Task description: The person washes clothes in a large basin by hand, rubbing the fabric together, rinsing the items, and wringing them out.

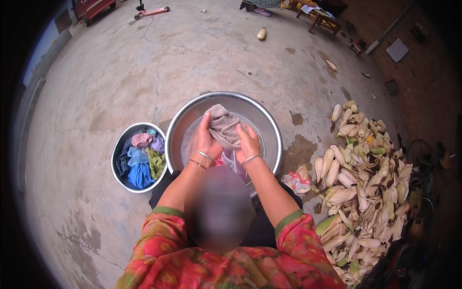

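Observation:
A wet-looking greyish-brown cloth (224, 126) is bunched between my two hands, above a large metal basin (275, 126). My left hand (208, 142) grips the cloth's left side with the thumb pointing up. On its right edge, my right hand (248, 140) holds it with the thumb on top. Below my hands, water and some pink and whitish material (231, 159) show in the basin, partly hidden by my wrists and a blurred patch. Touching the basin's left side is a smaller metal basin (114, 159) with blue, pink, purple and olive-green cloths (140, 175) in it.
A big heap of corn cobs in husks (364, 195) lies on the right. Between it and the basin sits a crumpled plastic bag (299, 182). Farther off on the concrete floor (108, 79) are a pale gourd-like vegetable (261, 34), a pink scooter (153, 12) and a wooden stool (319, 18).

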A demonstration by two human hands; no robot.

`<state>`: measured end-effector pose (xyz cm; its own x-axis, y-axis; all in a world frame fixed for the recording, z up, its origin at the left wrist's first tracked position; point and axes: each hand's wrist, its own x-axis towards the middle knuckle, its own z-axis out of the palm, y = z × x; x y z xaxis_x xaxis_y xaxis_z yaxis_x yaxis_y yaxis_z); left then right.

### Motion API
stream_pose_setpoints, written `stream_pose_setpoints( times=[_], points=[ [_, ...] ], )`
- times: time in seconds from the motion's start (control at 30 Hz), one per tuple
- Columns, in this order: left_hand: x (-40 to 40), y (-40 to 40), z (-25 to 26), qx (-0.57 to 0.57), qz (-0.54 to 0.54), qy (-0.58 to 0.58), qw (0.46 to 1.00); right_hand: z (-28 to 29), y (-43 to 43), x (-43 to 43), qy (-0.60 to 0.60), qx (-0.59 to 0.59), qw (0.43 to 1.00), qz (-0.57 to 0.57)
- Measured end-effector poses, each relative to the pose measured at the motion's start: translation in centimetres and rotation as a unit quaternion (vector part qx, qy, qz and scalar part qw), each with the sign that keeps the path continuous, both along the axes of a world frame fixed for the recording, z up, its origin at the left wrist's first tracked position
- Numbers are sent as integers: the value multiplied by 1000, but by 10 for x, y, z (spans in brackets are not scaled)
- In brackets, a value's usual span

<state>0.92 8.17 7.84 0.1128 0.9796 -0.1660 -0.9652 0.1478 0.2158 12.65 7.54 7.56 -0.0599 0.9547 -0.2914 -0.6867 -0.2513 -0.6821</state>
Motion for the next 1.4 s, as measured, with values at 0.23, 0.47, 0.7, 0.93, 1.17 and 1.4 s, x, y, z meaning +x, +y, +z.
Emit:
stream_pose_setpoints(
  times=[0.23, 0.47, 0.7, 0.93, 1.17, 1.4],
  points=[
    [-19, 14, 7, -22, -35, 30, 999, 41, -12, -8, -216, 201, 955, -45],
    [-18, -2, -17, -77, -171, 135, 973, 20, -40, -37, -546, 383, 744, -48],
    [15, -14, -17, -79, -118, 35, 989, -6, 27, -13, -510, 225, 826, -84],
    [-12, 6, -42, 81, -139, -14, 987, 19, -30, -39, -541, 394, 740, -69],
    [-4, -13, -11, -39, -146, 54, 987, 7, 6, -25, -460, 233, 857, -23],
    [0, -5, -39, -11, -151, -9, 989, 12, -13, -37, -527, 319, 786, -43]
  ],
)
